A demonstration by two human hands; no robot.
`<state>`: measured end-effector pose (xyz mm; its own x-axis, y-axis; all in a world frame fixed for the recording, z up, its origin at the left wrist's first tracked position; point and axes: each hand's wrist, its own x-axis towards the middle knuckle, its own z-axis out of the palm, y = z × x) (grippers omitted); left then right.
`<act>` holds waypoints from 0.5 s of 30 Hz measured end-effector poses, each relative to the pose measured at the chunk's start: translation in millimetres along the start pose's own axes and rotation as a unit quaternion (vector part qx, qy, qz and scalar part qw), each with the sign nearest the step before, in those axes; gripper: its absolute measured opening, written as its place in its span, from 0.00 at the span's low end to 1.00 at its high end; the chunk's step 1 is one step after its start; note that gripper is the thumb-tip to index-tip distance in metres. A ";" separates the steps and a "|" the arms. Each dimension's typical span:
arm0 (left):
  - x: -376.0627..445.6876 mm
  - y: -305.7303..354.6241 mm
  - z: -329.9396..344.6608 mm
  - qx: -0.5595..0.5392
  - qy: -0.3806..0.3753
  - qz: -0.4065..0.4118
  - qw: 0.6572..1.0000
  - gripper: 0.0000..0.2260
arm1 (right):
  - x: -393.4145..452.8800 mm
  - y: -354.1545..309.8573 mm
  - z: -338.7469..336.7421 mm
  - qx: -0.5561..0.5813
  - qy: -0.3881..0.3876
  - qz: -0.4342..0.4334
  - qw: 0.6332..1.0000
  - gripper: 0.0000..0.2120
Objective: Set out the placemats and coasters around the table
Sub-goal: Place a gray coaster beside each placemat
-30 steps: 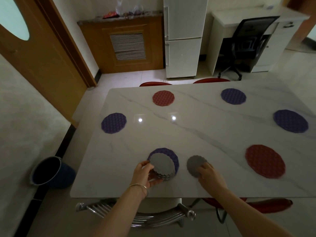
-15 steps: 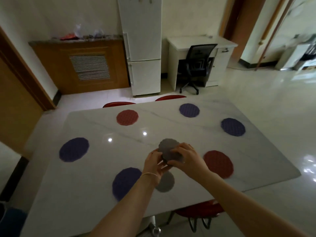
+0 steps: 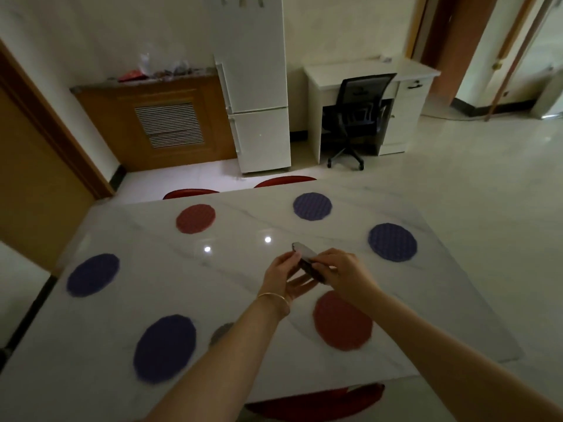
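Round placemats lie around the white marble table (image 3: 128, 391): purple ones at the near left (image 3: 164, 348), far left (image 3: 93, 274), far side (image 3: 312, 206) and right (image 3: 392, 242), red ones at the far side (image 3: 195, 218) and near right (image 3: 342, 324). One grey coaster (image 3: 221, 332) lies beside the near purple mat, partly hidden by my left forearm. Above the table's middle, my left hand (image 3: 283, 277) and my right hand (image 3: 342, 271) both grip a tilted stack of grey coasters (image 3: 306, 260).
Red chairs stand at the far edge (image 3: 190, 194) (image 3: 285, 180) and one at the near edge (image 3: 316, 405). Behind the table are a white fridge (image 3: 256, 86), a wooden cabinet (image 3: 158, 123), a white desk with a black office chair (image 3: 355, 117), and a wooden door (image 3: 27, 166) at left.
Both hands lifted the coaster stack off the near purple mat and carried it up over the table's middle, tilting it. One grey coaster stayed beside that mat. My view swung right.
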<state>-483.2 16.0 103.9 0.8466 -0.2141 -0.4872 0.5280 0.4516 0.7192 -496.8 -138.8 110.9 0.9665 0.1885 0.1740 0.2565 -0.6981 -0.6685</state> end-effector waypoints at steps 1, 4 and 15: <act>1.2 -7.0 9.5 -0.004 0.011 0.001 1.000 0.18 | -0.7 8.5 -8.3 -0.008 -0.011 -0.006 1.000 0.08; 3.7 -25.8 34.8 -0.018 0.035 0.002 0.999 0.17 | -1.0 31.8 -30.8 -0.037 -0.038 -0.015 0.998 0.08; 22.3 -53.9 74.7 -0.023 0.074 0.007 0.997 0.16 | -6.0 73.4 -64.9 -0.083 -0.019 0.018 0.996 0.12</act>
<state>-487.9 -77.9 91.3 0.8329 -0.0782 -0.5478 0.5097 0.4937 0.7046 -483.5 -236.0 107.7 0.9751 0.1853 0.1217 0.2216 -0.8095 -0.5437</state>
